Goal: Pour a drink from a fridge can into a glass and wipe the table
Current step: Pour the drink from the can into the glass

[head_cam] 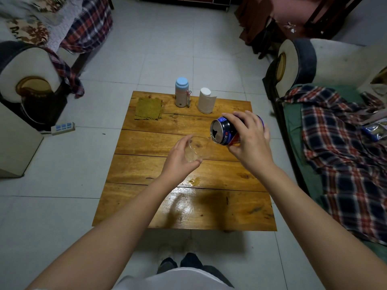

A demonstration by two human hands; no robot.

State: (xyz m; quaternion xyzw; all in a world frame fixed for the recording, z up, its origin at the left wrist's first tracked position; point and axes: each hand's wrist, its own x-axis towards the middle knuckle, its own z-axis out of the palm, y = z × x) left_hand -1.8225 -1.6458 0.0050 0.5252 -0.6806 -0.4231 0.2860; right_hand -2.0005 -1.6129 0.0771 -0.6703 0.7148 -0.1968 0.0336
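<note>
Floor (167, 59): pale grey square tiles, light grout lines. Low wooden plank tabletop (146, 172) in the middle, glossy, glare patch near its front edge. Left: armchair (27, 65) with cream rolled arm, dark trim, plaid cloth (88, 28) draped behind it. Right: matching sofa (326, 59), green seat cover, plaid blanket (343, 147) over it. White power strip (62, 128) on floor at left. Dark cabinet (184, 2) at far edge.

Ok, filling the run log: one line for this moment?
pour | right hand tilts can | left hand holds glass | spill on table
</note>
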